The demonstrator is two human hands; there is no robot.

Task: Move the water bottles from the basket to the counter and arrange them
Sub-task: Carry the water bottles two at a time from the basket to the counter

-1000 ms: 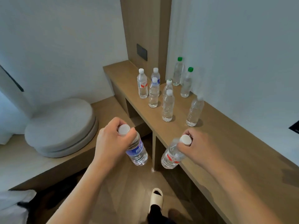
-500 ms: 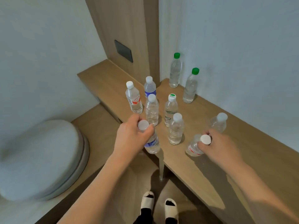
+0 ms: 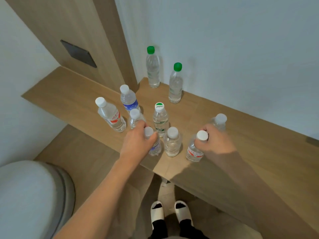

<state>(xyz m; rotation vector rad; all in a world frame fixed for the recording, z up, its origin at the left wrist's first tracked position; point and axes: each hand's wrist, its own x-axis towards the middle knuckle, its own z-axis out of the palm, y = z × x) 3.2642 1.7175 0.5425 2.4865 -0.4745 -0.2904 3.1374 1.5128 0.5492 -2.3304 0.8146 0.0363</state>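
Observation:
My left hand [image 3: 138, 140] grips the neck of a blue-labelled bottle [image 3: 155, 147] that stands near the front edge of the wooden counter [image 3: 215, 109]. My right hand [image 3: 215, 140] holds a red-labelled bottle [image 3: 194, 152] by its white cap, its base on the counter. Between them stands a clear white-capped bottle [image 3: 172, 142]. Several more bottles stand behind: a green-marked cap bottle [image 3: 160, 118], a red-labelled one [image 3: 112, 118], a blue-labelled one [image 3: 129, 100], two green-capped ones [image 3: 152, 69] [image 3: 176, 83]. No basket is in view.
A lower wooden bench [image 3: 77, 149] runs at the left with a round grey cushion [image 3: 31, 199] on it. A dark wall plate [image 3: 78, 53] sits on the wooden panel. White walls bound the counter behind. My feet in white slippers [image 3: 170, 213] stand on the floor below.
Both hands moved forward and carried their bottles from over the floor onto the counter, setting them upright at either side of the front clear bottle. The view has moved closer.

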